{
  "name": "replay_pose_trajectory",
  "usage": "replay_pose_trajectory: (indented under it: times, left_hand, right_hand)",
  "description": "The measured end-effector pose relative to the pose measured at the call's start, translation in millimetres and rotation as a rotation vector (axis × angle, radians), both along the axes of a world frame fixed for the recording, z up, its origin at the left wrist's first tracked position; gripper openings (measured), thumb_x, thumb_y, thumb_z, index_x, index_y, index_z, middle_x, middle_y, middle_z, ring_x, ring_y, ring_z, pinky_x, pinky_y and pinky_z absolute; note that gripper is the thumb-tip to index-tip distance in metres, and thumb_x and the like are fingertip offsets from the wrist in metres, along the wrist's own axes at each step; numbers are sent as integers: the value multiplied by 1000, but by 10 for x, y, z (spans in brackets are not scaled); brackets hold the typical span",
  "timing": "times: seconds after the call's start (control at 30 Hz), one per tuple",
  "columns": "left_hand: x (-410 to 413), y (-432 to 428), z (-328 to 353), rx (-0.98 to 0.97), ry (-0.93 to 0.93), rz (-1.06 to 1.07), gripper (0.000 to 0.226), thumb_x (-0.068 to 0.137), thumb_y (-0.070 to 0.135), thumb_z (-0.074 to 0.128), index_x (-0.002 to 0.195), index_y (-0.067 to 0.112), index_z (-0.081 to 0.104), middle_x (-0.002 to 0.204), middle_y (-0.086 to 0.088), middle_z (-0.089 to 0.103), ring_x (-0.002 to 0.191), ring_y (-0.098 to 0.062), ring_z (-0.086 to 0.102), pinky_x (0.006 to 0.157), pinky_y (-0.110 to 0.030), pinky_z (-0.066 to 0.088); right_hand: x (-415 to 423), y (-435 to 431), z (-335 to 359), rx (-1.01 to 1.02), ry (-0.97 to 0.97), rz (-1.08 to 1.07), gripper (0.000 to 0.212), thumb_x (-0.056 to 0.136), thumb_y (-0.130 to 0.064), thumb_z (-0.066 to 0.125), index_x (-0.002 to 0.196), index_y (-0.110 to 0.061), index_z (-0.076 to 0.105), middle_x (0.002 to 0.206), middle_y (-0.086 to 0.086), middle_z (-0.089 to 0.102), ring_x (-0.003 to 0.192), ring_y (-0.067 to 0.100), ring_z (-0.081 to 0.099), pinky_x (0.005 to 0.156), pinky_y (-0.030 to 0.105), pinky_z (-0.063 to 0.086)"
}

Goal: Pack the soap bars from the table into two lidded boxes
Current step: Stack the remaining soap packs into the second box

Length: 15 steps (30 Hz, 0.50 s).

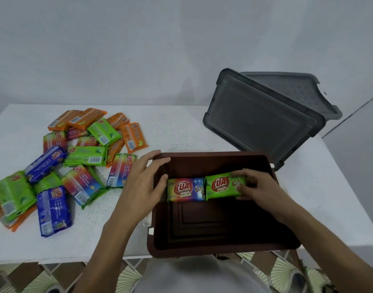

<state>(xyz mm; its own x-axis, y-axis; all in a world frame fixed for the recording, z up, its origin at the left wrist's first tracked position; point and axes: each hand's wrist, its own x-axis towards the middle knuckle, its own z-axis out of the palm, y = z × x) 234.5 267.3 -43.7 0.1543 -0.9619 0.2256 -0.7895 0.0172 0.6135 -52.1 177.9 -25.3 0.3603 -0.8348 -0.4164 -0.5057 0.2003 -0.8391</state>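
An open brown box (223, 249) sits at the table's front edge. Inside it lie two wrapped soap bars side by side: a rainbow-coloured soap bar (185, 189) on the left and a green soap bar (220, 186) on the right. My right hand (258, 187) grips the green bar's right end with curled fingers. My left hand (145, 182) rests on the box's left rim with fingers extended, its fingertips touching the rainbow bar's left end. A pile of several soap bars (75, 157) in orange, green, blue and rainbow wrappers lies on the table's left half.
A grey box (297, 89) stands tilted at the back right with a grey lid (259, 119) leaning on it. The white table (177, 127) ends just behind them and drops off at the right. Patterned floor tiles (33, 278) show below the front edge.
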Motion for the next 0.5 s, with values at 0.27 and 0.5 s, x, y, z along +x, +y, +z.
replay_pose_trajectory:
  times: [0.27,0.5]
  left_hand:
    - [-14,20,-76,-33,88,1,33,93,27,47,122,26,63,145,10,41,130,4,35,93,6,22]
    - [33,55,-86,-54,256,-4,35,95,34,50,129,28,59,143,16,44,131,7,37,99,-3,31]
  right_hand:
    - [178,-67,-242,-359,605,340,38,92,-10,53,127,-26,48,110,5,63,94,28,65,73,33,52]
    - [505,-100,126,-593,751,411,23,96,-37,48,116,-28,55,101,-3,68,86,17,66,68,30,51]
